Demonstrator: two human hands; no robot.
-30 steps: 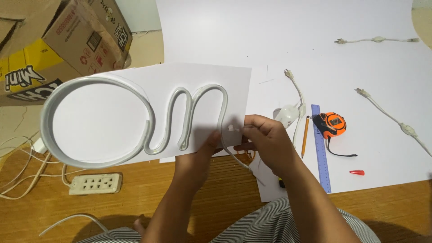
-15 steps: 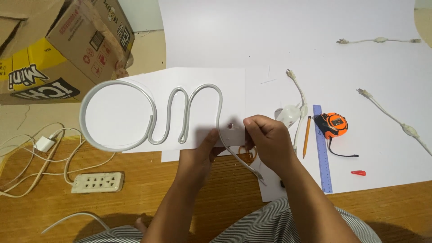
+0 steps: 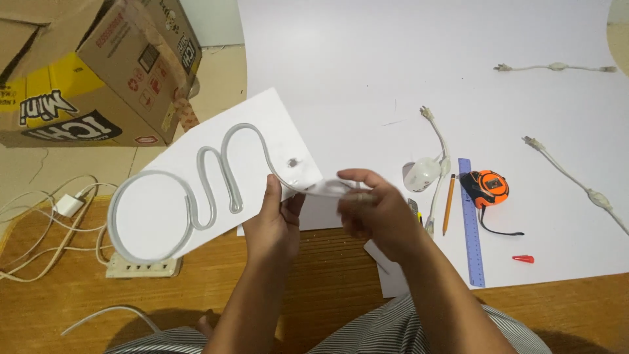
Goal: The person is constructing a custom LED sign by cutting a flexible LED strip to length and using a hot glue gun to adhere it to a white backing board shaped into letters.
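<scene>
Two hands hold a white board with a bent tube above a wooden floor.

The left hand (image 3: 278, 219) grips the white board (image 3: 170, 203) by its edge, fingers closed on it; the grey tube (image 3: 196, 190) curls across it. The right hand (image 3: 373, 210) pinches the tube's free end. A cardboard box (image 3: 98, 72) lies tipped at upper left, its contents hidden. An orange tape measure (image 3: 488, 187) rests near a blue ruler (image 3: 472, 223).

Wooden floor (image 3: 78, 295) under white sheet (image 3: 393, 65)
</scene>
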